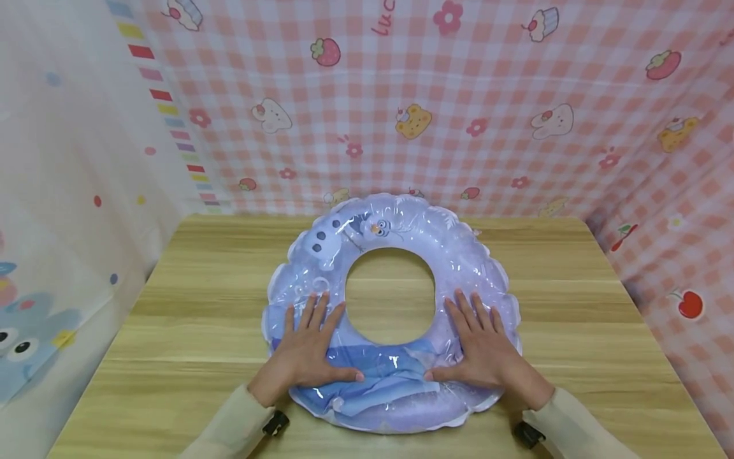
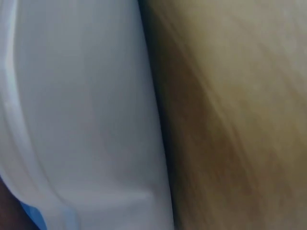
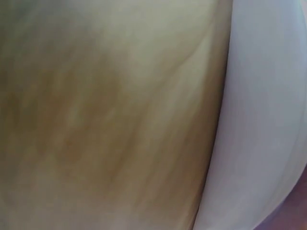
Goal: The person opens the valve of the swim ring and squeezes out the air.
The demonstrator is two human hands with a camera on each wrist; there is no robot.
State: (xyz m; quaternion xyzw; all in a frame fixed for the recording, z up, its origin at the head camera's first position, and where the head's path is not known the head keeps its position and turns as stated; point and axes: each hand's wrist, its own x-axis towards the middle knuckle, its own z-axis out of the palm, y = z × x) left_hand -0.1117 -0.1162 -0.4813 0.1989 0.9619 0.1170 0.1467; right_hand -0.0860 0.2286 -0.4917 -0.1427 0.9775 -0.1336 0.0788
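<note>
An inflated swim ring (image 1: 395, 220), pale purple and blue with a snowman print, lies flat on the wooden table. Its near part is creased between the two hands. My left hand (image 1: 309, 350) rests on the ring's left side, fingers spread and straight, thumb pointing inward. On the right side, my right hand (image 1: 482, 350) presses the vinyl with spread fingers in a mirrored pose. Close up, the left wrist view shows the ring's pale underside (image 2: 91, 105) against the table. In the right wrist view the pale side wall (image 3: 261, 115) stands along the wood.
The wooden table (image 1: 189, 306) extends on both sides of the ring. A pink checked cloth (image 1: 373, 83) with cartoon prints hangs behind it and along the right. A white printed curtain (image 1: 74, 159) hangs at the left. Small black devices (image 1: 276, 422) are strapped at both wrists.
</note>
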